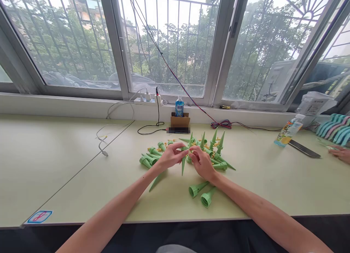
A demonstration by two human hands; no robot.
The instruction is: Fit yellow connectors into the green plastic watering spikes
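Observation:
My left hand (171,156) is closed around a green plant watering spike (183,168), which points down over the table. Close beside it, the fingers of my right hand (202,165) are pinched together at the spike's upper part; whatever they grip is too small to make out. Behind and around both hands lie several more green spikes, some standing upright, like the one on the right (220,144), others on their sides, like the one on the left (145,161). Small orange-yellow pieces are scattered among them. Two spikes with open threaded ends (206,199) rest in front of my right wrist.
A blue bottle (179,107) stands behind a small cardboard box (180,119). At right are a drink bottle (289,130), a dark phone (304,149), teal and pink hangers (335,129) and another person's hand (339,153). Cables (221,124) run along the window wall.

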